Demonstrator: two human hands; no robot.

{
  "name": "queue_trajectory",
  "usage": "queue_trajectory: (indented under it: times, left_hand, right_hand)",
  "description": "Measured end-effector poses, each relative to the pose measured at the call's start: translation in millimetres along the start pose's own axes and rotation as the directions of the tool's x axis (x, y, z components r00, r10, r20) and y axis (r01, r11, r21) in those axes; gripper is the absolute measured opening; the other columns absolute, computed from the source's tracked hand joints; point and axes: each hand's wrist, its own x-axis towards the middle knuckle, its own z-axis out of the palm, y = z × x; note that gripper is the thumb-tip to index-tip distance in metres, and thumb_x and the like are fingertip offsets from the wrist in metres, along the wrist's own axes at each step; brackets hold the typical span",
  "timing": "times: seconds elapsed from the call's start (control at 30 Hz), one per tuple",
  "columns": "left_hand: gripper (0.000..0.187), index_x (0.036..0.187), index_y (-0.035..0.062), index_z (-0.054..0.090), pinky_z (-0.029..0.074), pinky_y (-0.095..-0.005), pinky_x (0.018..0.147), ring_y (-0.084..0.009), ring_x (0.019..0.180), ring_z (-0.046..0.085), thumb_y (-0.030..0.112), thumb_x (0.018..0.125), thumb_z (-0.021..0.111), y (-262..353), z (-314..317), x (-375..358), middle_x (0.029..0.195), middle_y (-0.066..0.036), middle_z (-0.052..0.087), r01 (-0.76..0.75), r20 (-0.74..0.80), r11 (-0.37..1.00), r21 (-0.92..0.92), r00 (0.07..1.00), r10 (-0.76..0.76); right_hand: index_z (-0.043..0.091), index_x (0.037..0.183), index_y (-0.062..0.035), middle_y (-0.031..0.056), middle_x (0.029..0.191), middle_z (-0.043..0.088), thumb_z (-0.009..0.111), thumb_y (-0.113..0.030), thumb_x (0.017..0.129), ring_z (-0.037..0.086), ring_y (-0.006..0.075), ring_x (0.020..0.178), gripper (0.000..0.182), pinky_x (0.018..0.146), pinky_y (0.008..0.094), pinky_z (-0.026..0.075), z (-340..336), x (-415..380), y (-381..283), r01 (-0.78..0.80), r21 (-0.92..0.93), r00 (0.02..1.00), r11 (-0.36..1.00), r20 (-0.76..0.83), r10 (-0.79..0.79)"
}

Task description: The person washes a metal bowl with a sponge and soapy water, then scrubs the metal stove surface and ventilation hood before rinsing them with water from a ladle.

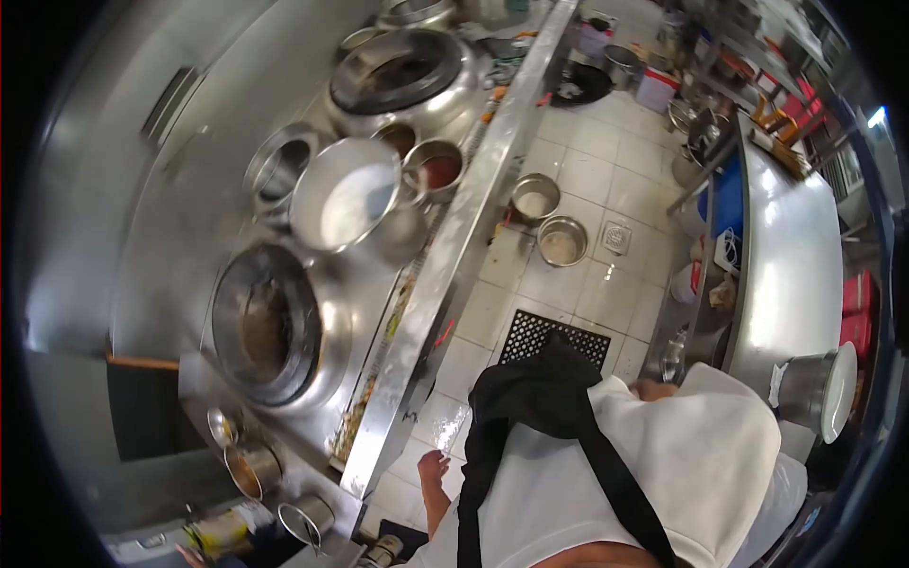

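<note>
Kitchen worker in a white shirt (pixel 715 431) and a black apron (pixel 530 398) stands in a tiled aisle between a cooking range and a steel worktable (pixel 786 265). The left hand (pixel 434 465) hangs low at the worker's side, fingers loosely curled; whether it has hold of anything cannot be told. The right hand (pixel 653 390) shows only as a small patch of skin past the shirt, so how far open it is, and what it may hold, cannot be told. Nearest the left hand is the long steel ledge (pixel 464 284) along the front of the range, while a black perforated mat (pixel 592 346) lies on the floor just ahead of the apron. Beyond the mat, two metal pots (pixel 562 240) with pale contents sit close together on the white tiles, near a floor drain (pixel 616 237). On the range, a large pot (pixel 308 204) holding something white stands between two wok burners (pixel 224 312), near a smaller pot with reddish contents (pixel 438 170). More metal containers (pixel 306 519) stand at the range's near end, and a big steel pot (pixel 800 388) is at the worktable's near end.
</note>
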Motion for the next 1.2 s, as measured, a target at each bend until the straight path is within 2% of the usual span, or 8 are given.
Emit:
queue_trajectory:
  times: [0.2, 0.3, 0.33, 0.43, 0.73, 0.97, 1.13, 1.2]
  left_hand:
    - [0.022, 0.109, 0.0064, 0.065, 0.054, -0.0360, 0.068, -0.0253, 0.088, 0.071, 0.017, 0.091, 0.057, 82.6, 45.3, 6.3, 0.097, -0.010, 0.069, -0.185, 0.394, 0.823, 0.537, 0.918, -0.051]
    - [0.016, 0.097, 0.0062, 0.068, 0.054, -0.0370, 0.071, -0.0282, 0.087, 0.070, 0.016, 0.086, 0.062, 135.8, 70.6, 43.9, 0.088, -0.012, 0.069, -0.445, 0.513, 0.602, 0.663, 0.856, 0.067]
    - [0.014, 0.093, 0.0061, 0.069, 0.054, -0.0373, 0.072, -0.0292, 0.086, 0.069, 0.016, 0.085, 0.064, 157.5, 79.6, 57.2, 0.085, -0.013, 0.070, -0.533, 0.494, 0.533, 0.657, 0.839, 0.230]
    - [0.016, 0.101, 0.0029, 0.067, 0.053, -0.0417, 0.076, -0.0283, 0.083, 0.069, 0.013, 0.090, 0.060, 299.0, 117.6, 45.1, 0.093, -0.018, 0.068, -0.736, 0.147, 0.523, 0.430, 0.629, 0.764]
    - [0.053, 0.132, 0.0026, 0.053, 0.044, -0.0467, 0.096, -0.0420, 0.111, 0.053, 0.011, 0.083, 0.071, 602.6, 168.1, 24.1, 0.116, -0.021, 0.059, -0.584, -0.201, 0.183, 0.791, 0.036, 0.979]
    - [0.057, 0.135, 0.0022, 0.051, 0.050, -0.0389, 0.079, -0.0290, 0.085, 0.060, 0.008, 0.082, 0.071, 612.1, 185.0, 14.7, 0.108, -0.017, 0.062, -0.841, -0.068, 0.443, 0.309, 0.445, 0.893]
    - [0.050, 0.134, 0.0021, 0.049, 0.051, -0.0330, 0.078, -0.0220, 0.084, 0.062, 0.014, 0.090, 0.069, 576.3, 200.5, 20.4, 0.111, -0.015, 0.063, -0.730, 0.066, 0.682, -0.033, 0.680, 0.730]
    - [0.050, 0.136, 0.0027, 0.047, 0.051, -0.0316, 0.079, -0.0212, 0.087, 0.063, 0.018, 0.093, 0.068, 572.8, 201.3, 19.5, 0.115, -0.015, 0.062, -0.567, 0.054, 0.782, -0.260, 0.800, 0.598]
  right_hand:
    - [0.075, 0.090, -0.0096, 0.0137, 0.077, 0.071, 0.060, -0.029, 0.091, 0.070, 0.0261, 0.067, 0.025, 0.063, 0.0417, 0.057, -31.6, 13.7, -15.0, -0.241, -0.296, 0.840, 0.924, -0.540, 0.046]
    - [0.074, 0.088, -0.0061, 0.0161, 0.075, 0.069, 0.060, -0.036, 0.087, 0.071, 0.0291, 0.078, 0.033, 0.075, 0.0401, 0.057, -35.7, -26.6, -106.4, -0.008, -0.878, 0.739, 0.478, -0.327, -0.589]
    - [0.074, 0.090, -0.0071, 0.0158, 0.086, 0.071, 0.060, -0.036, 0.084, 0.069, 0.0302, 0.093, 0.032, 0.084, 0.0408, 0.055, -23.5, -42.2, -142.5, 0.123, -0.483, 0.687, 0.867, -0.589, -0.425]
    - [0.067, 0.084, -0.0072, 0.0051, 0.070, 0.064, 0.065, -0.026, 0.085, 0.059, 0.0163, 0.063, 0.019, 0.054, 0.0327, 0.046, -67.8, -6.5, -213.9, 0.328, -0.676, 0.429, 0.660, -0.516, -0.742]
    - [0.062, 0.112, -0.0059, 0.0021, 0.077, 0.065, 0.066, -0.029, 0.088, 0.064, 0.0165, 0.078, 0.033, 0.063, 0.0314, 0.049, -47.7, -140.4, -248.4, 0.474, -0.343, 0.606, 0.811, -0.542, -0.583]
    - [0.063, 0.074, -0.0109, 0.0061, 0.066, 0.059, 0.055, -0.011, 0.086, 0.056, 0.0209, 0.053, 0.014, 0.045, 0.0367, 0.043, -91.9, -146.5, -149.3, 0.244, -0.829, 0.668, 0.503, -0.232, -0.707]
    - [0.076, 0.085, -0.0068, 0.0170, 0.084, 0.072, 0.061, -0.014, 0.075, 0.071, 0.0313, 0.081, 0.020, 0.072, 0.0420, 0.057, -72.9, -115.7, -237.5, -0.216, -0.924, 0.638, -0.316, 0.111, -0.762]
    - [0.072, 0.078, -0.0044, 0.0188, 0.080, 0.070, 0.060, -0.010, 0.074, 0.069, 0.0372, 0.078, 0.014, 0.067, 0.0469, 0.054, -40.0, -73.7, -349.3, -0.140, -0.985, 0.523, -0.100, 0.012, -0.852]
